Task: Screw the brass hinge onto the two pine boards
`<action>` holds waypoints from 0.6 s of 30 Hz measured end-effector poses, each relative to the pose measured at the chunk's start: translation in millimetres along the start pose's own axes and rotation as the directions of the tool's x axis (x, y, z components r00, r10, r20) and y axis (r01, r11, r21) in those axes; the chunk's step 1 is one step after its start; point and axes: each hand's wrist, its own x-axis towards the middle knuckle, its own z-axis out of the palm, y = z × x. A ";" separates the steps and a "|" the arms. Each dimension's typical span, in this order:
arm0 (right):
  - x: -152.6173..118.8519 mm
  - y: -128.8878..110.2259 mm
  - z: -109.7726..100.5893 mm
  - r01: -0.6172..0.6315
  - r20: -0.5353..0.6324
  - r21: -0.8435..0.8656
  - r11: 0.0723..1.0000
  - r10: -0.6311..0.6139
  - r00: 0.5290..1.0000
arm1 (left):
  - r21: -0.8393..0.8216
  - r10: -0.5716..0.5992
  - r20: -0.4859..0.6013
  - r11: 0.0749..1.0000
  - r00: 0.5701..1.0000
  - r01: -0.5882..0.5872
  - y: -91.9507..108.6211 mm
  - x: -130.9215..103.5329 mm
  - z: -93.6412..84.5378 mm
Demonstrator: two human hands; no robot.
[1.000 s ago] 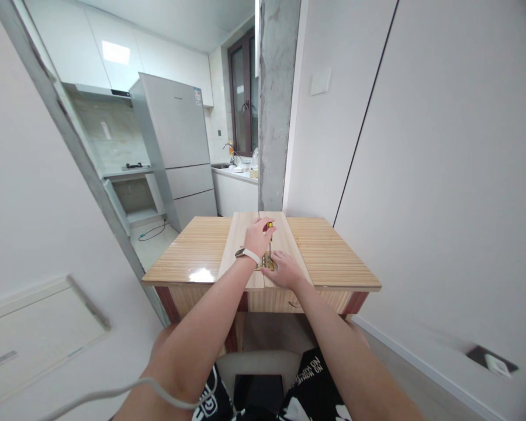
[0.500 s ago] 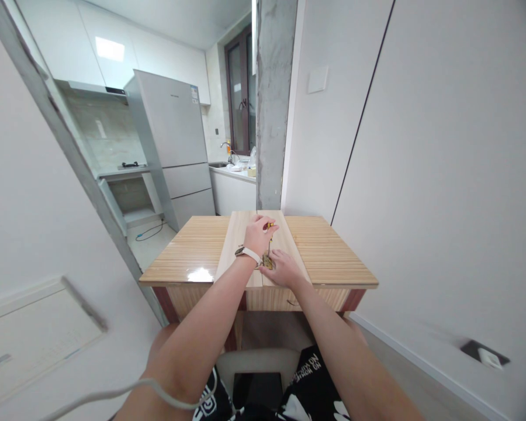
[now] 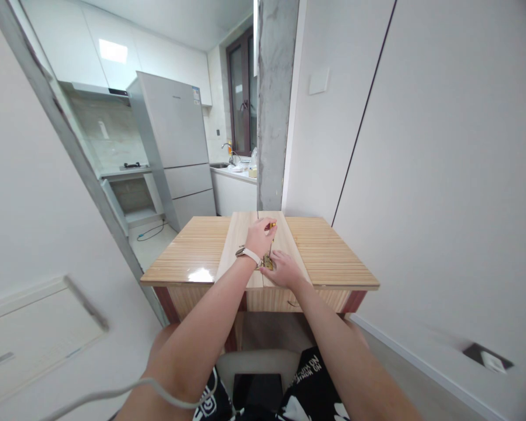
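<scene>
My left hand (image 3: pixel 258 235), with a watch (image 3: pixel 240 252) on its wrist, is closed around the yellow handle of a screwdriver (image 3: pixel 273 225). The screwdriver stands almost upright, its shaft pointing down at a brass-coloured hinge-like fitting (image 3: pixel 267 261). Under the fitting lie two pale wooden boards (image 3: pixel 240 237), side by side with a seam between them. From the right, my right hand (image 3: pixel 286 269) lies low over the boards, fingers at the fitting's edge and the base of the shaft. The tip's exact contact point is too small to make out.
The boards rest across a striped wooden table (image 3: pixel 333 251) with a drawer (image 3: pixel 274 300) at its front. A white cable (image 3: pixel 127 387) crosses by my left forearm. Beyond the table stand a grey fridge (image 3: pixel 170 123) and a concrete pillar (image 3: pixel 275 105); a white wall (image 3: pixel 442 175) is at right.
The view has shifted very slightly. My left hand is turned a little on the screwdriver handle, while my right hand stays in place at the fitting.
</scene>
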 end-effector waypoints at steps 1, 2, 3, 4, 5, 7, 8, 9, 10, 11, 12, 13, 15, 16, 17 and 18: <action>0.0 -0.1 0.0 0.004 -0.010 0.003 1.000 -0.004 1.000 | 0.001 0.010 -0.006 1.000 1.000 -0.010 -0.2 0.0 0.3; 0.2 -0.1 0.1 0.008 -0.020 0.005 1.000 -0.008 1.000 | 0.002 0.018 -0.016 1.000 1.000 -0.018 -0.1 0.1 0.6; 0.3 -0.1 0.2 0.014 -0.028 0.006 1.000 -0.014 1.000 | 0.005 0.024 -0.026 1.000 0.999 -0.024 0.2 0.1 0.7; 0.6 0.0 0.5 0.019 -0.032 0.007 1.000 -0.019 0.999 | 0.009 0.024 -0.037 1.000 0.999 -0.024 0.7 0.2 0.7; 0.8 0.1 0.8 0.021 -0.035 0.007 1.000 -0.021 0.999 | 0.013 0.020 -0.048 1.000 0.999 -0.019 1.2 0.3 0.6; 1.1 0.3 1.5 0.019 -0.035 0.008 1.000 -0.019 0.999 | 0.021 -0.001 -0.065 1.000 0.998 0.003 1.9 0.6 0.2; 1.3 0.4 1.9 0.016 -0.034 0.009 1.000 -0.016 0.999 | 0.022 -0.013 -0.067 1.000 0.998 0.014 2.1 0.7 -0.1; 1.3 0.5 2.3 0.013 -0.033 0.009 1.000 -0.013 0.999 | 0.019 -0.023 -0.066 1.000 0.998 0.024 2.0 0.7 -0.5; 1.3 0.6 2.7 0.012 -0.034 0.009 1.000 -0.011 0.999 | 0.016 -0.031 -0.062 0.999 0.998 0.032 1.7 0.6 -0.9; 1.2 0.6 3.0 0.012 -0.036 0.008 1.000 -0.012 0.999 | 0.013 -0.035 -0.058 0.999 0.998 0.036 1.2 0.5 -1.4; 1.1 0.7 3.2 0.012 -0.039 0.007 1.000 -0.012 0.999 | 0.012 -0.036 -0.054 0.999 0.998 0.037 0.7 0.2 -1.9; 1.0 0.7 3.3 0.013 -0.040 0.006 1.000 -0.013 0.999 | 0.012 -0.035 -0.050 0.999 0.998 0.036 0.1 -0.1 -2.5; 0.7 0.9 3.1 0.014 -0.040 0.006 1.000 -0.014 0.999 | 0.015 -0.032 -0.049 0.999 0.998 0.033 -0.9 -0.6 -3.9; 0.7 0.9 3.0 0.014 -0.039 0.007 1.000 -0.013 0.999 | 0.016 -0.030 -0.050 0.999 0.998 0.031 -1.1 -0.8 -4.6; 0.7 1.0 2.8 0.014 -0.036 0.008 1.000 -0.013 0.999 | 0.018 -0.026 -0.050 0.999 0.998 0.027 -1.2 -0.9 -5.2; 0.7 1.0 2.6 0.013 -0.036 0.009 1.000 -0.012 0.999 | 0.021 -0.021 -0.050 1.000 0.999 0.022 -1.1 -0.8 -5.9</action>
